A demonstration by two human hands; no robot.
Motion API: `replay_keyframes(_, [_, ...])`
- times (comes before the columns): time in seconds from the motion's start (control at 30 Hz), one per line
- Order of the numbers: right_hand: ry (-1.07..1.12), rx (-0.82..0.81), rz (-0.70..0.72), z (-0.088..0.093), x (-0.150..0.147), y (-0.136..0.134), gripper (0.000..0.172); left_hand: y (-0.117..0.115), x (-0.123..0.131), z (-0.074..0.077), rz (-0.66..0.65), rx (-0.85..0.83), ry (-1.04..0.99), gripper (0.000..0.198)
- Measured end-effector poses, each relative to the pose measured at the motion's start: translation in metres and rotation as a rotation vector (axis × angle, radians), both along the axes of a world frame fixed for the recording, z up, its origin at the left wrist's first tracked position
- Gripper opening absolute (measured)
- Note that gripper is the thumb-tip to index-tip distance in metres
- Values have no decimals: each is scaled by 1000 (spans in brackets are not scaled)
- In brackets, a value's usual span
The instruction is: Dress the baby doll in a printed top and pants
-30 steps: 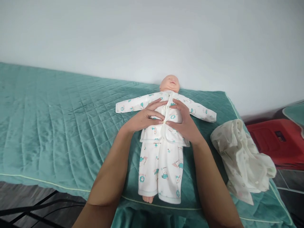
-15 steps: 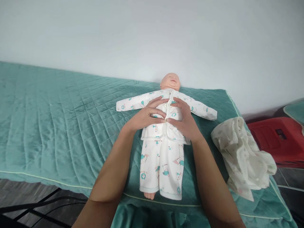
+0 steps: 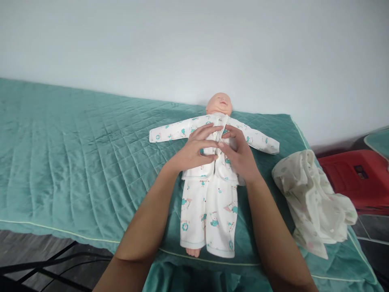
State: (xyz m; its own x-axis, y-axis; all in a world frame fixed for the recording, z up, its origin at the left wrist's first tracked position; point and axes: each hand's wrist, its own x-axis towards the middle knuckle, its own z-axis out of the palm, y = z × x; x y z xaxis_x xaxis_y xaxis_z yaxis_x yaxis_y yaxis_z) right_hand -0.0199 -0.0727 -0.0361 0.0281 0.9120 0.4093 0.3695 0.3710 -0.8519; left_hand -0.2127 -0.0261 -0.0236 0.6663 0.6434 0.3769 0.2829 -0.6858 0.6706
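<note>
A bald baby doll (image 3: 219, 104) lies on its back, sleeves spread out to both sides. It wears a white pajama shirt (image 3: 170, 132) and matching pajama pants (image 3: 194, 215) with small teal and pink prints. My left hand (image 3: 197, 148) rests over the shirt's front, thumb and fingers apart, fingertips at the button strip. Curled at the opposite front edge, my right hand (image 3: 238, 154) holds the pajama shirt; its thumb touches or nearly touches my left fingertips. A button shows near the chest. Below the thumbs the front edges part slightly.
A teal quilted cover (image 3: 91, 162) spreads under the doll up to the pale wall (image 3: 152, 48). At the right edge lies a crumpled white garment (image 3: 316, 202). Beyond it stands a red plastic object (image 3: 355, 178). Dark metal bars (image 3: 57, 259) show at lower left.
My thumbs, which met at the lower front of the shirt, have come apart. My right thumb has moved up toward the left fingertips, and the left thumb and index finger have spread.
</note>
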Motion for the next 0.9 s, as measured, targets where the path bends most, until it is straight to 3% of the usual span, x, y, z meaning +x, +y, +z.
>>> replay_keyframes(0.13, [25,-13,-55,2,-9,-1,15,5,-6,-1,-63,-46,-14,24])
replay_keyframes(0.23, [319,-64,-80,1,-2,0,16,7,-10,-1,-77,-128,-71,19])
replay_keyframes(0.33, [602,-159,-264,0,13,3,22,8,-13,-3,-56,-279,-212,19])
replay_keyframes(0.4, [577,-203,-380,0,21,4,25,12,-14,-6,38,-384,-439,24])
replay_keyframes(0.53, [317,-233,-340,-3,21,3,36,23,-12,-16,339,-536,-883,29])
replay_keyframes(0.6, [205,-233,-326,-6,20,3,40,27,-9,-20,472,-549,-842,28])
replay_keyframes(0.67, [166,-227,-344,-10,22,5,39,27,-6,-22,542,-519,-662,31])
replay_keyframes(0.77, [120,-269,-429,-15,34,9,35,26,-5,-24,557,-496,-453,28])
replay_keyframes(0.9, [-22,-284,-542,-20,45,11,37,33,-14,-29,509,-576,-415,16])
